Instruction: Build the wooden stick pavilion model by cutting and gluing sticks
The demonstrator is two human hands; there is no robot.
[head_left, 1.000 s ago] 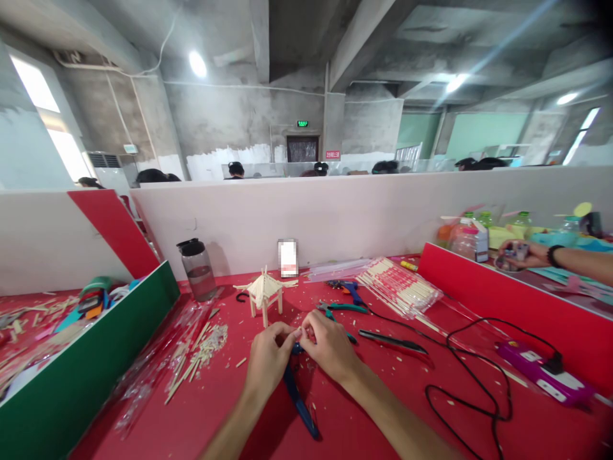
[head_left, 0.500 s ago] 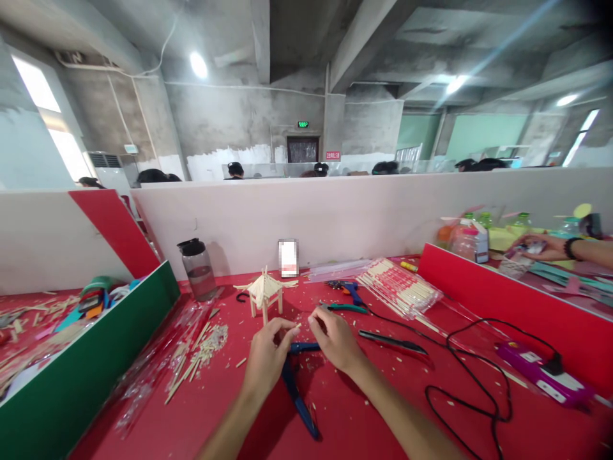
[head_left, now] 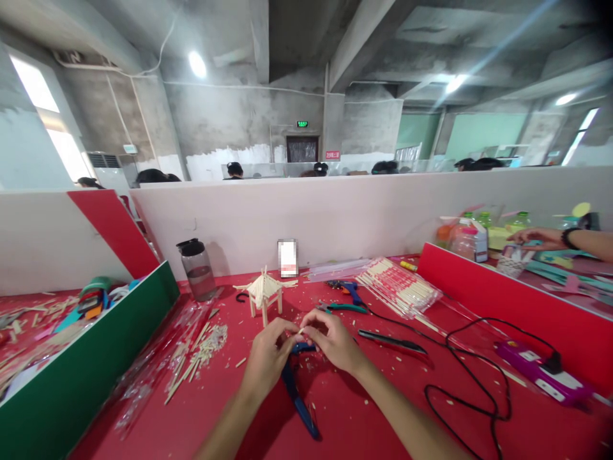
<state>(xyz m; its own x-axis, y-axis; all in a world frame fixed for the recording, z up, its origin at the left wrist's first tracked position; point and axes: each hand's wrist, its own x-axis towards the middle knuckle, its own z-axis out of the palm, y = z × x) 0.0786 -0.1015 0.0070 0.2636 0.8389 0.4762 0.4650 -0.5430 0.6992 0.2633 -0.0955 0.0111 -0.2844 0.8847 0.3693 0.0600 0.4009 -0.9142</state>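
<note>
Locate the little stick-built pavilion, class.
In the head view, the pavilion stands left of centre on the red table, right of the bottle and just beyond the left hand.

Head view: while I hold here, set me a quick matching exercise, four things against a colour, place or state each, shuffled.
Things
1. Pale piece
2. Power strip
3. Bottle
4. Stick hut

Matches
A. Purple
B. Standing on legs
C. At the left hand's fingertips
D. Black-lidded

Pairs: 1-C, 2-A, 3-D, 4-B
</note>
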